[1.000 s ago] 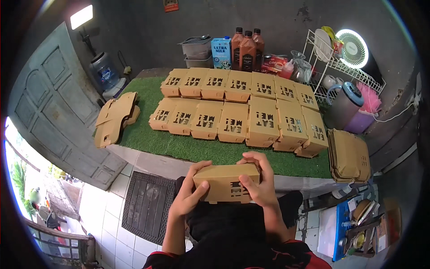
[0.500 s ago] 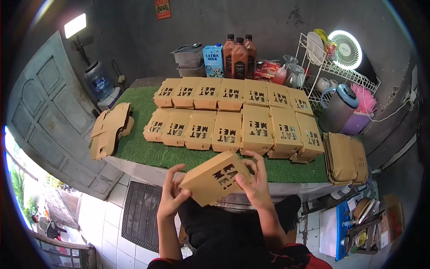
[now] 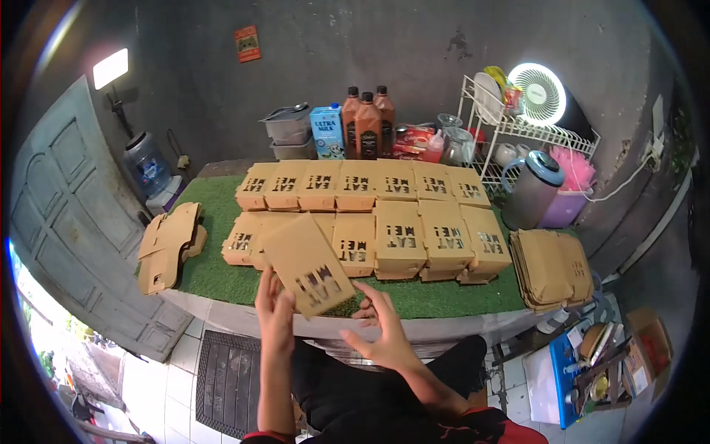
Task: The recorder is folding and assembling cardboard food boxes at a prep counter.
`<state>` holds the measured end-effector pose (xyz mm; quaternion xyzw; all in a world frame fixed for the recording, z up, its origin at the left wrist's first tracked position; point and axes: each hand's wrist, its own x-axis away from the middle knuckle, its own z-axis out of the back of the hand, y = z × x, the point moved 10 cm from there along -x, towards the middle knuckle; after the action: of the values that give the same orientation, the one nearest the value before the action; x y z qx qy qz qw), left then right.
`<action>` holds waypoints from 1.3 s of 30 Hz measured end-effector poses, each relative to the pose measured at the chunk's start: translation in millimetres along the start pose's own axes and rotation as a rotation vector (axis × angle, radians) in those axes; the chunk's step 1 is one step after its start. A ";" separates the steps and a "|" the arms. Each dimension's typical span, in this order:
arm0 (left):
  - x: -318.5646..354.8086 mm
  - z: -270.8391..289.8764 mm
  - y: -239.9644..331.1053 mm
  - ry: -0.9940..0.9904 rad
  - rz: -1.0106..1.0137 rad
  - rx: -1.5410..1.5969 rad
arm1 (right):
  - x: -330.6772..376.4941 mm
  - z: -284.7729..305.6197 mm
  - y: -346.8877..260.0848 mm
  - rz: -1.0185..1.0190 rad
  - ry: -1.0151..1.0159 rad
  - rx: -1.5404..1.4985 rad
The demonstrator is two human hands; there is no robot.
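A brown cardboard box (image 3: 307, 263) with cut-out lettering hangs tilted over the table's front edge. My left hand (image 3: 276, 303) grips it by its lower left side, thumb on the near face. Just to the right of the box, my right hand (image 3: 381, 329) is off it, fingers spread and holding nothing. Behind stand two rows of folded boxes of the same kind, a back row (image 3: 357, 181) and a front row (image 3: 399, 233). The held box hides part of the front row.
Green artificial turf (image 3: 211, 244) covers the table. Flattened cardboard (image 3: 166, 248) lies at the left end, a stack of flat boxes (image 3: 551, 270) at the right. Brown bottles (image 3: 367, 129), a milk carton (image 3: 327, 133), a jug (image 3: 532, 189) and a wire rack (image 3: 510, 126) stand behind.
The held box has turned and risen to the left, over the front row. My right hand has let go of it and opened. The view has tilted up slightly.
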<state>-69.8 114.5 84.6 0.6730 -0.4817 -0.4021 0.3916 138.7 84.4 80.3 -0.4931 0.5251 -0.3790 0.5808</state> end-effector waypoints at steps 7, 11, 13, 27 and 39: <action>-83.2 -28.4 -5.6 -0.204 -0.105 -0.455 | -3.6 83.2 -94.3 0.421 0.364 0.576; -104.3 -36.1 -15.8 -0.219 -0.103 -0.559 | 3.3 110.8 -115.9 0.466 0.465 0.668; -106.8 -43.3 -17.5 -0.245 -0.042 -0.599 | 5.1 116.5 -118.9 0.457 0.488 0.715; -117.0 -59.9 -19.0 -0.236 -0.131 -0.729 | -33.5 72.2 -77.4 0.277 0.267 1.361; -121.2 -60.9 -33.6 -0.262 -0.070 -0.703 | -46.5 63.4 -56.5 0.259 0.189 1.378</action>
<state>-28.4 247.5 96.3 0.4563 -0.3372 -0.6387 0.5198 198.0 127.2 143.8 0.0880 0.2683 -0.5943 0.7531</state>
